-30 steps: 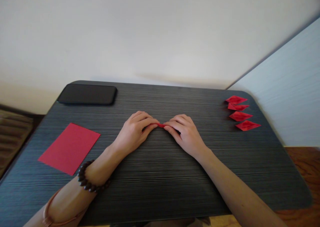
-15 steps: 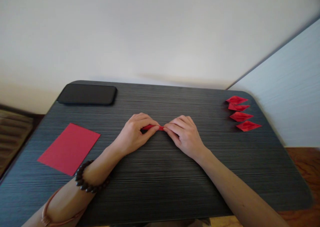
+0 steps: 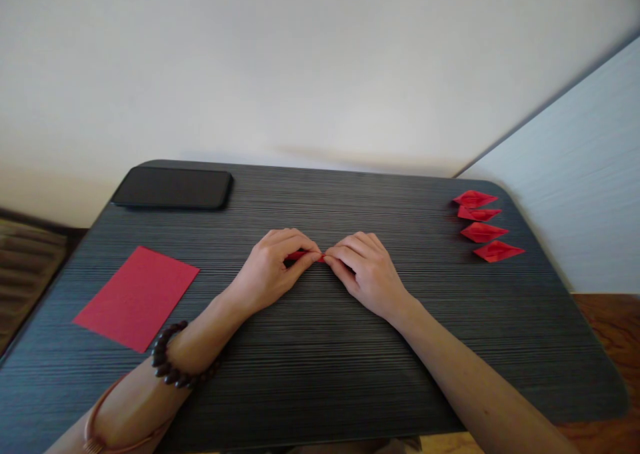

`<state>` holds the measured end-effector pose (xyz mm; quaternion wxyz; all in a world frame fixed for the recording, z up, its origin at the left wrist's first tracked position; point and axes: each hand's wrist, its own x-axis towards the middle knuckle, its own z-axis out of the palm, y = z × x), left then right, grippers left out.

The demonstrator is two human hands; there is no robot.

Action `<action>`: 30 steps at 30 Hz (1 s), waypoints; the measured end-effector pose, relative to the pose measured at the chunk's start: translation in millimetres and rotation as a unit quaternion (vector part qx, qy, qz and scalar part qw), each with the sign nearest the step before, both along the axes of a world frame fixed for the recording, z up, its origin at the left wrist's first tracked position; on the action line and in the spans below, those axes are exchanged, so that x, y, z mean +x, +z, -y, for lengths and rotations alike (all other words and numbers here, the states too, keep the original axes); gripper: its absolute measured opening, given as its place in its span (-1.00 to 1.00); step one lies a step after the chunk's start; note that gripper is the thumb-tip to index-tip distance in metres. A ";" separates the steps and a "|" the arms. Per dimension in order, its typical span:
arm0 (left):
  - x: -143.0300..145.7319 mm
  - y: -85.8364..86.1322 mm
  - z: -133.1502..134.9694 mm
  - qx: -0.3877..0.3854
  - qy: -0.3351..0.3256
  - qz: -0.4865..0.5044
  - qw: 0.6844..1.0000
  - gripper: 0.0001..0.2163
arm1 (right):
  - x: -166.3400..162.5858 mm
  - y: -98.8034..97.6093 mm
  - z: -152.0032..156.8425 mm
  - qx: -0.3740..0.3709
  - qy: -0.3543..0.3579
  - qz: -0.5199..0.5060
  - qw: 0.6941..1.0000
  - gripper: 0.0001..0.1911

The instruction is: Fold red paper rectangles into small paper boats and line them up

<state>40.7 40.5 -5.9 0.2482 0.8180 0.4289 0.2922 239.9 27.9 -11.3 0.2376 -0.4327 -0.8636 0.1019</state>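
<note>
Between my hands, above the middle of the dark table (image 3: 320,361), is a narrow piece of folded red paper (image 3: 295,255). My left hand (image 3: 275,267) pinches it between thumb and fingers, which cover much of it. At its right end, my right hand (image 3: 367,271) grips the tip with thumb and fingertips. The fingertips of both hands nearly meet. How the paper is folded cannot be made out behind the fingers.
A flat stack or sheet of red paper (image 3: 140,299) lies at the left, near my left forearm. Behind it rests a black phone (image 3: 173,188). Several folded red paper boats (image 3: 484,232) stand in a column at the right. A white wall (image 3: 320,74) rises behind the table.
My right fingertips have moved slightly left, closer to the left ones, so less red paper shows between them. Both hands keep their pinch.
</note>
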 end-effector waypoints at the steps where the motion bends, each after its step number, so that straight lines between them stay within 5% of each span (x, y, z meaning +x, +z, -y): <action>1: -0.8 -0.3 -0.6 -0.011 0.016 0.006 1.000 -0.88 | 0.6 -0.2 -0.4 -0.005 -0.008 -0.010 1.000 -0.73; 19: -8.7 3.6 -4.7 -0.146 0.153 0.067 0.975 -0.75 | 8.8 -3.7 -6.4 -0.069 -0.050 -0.110 0.990 -0.75; 26: -19.0 3.8 -10.6 -0.143 0.030 0.007 0.989 -0.82 | 12.4 -0.5 -8.1 -0.135 -0.075 -0.142 0.978 -0.70; 30: -20.3 7.1 -11.4 -0.169 0.026 0.018 0.985 -0.81 | 15.3 4.2 -9.6 -0.175 -0.033 -0.153 0.972 -0.70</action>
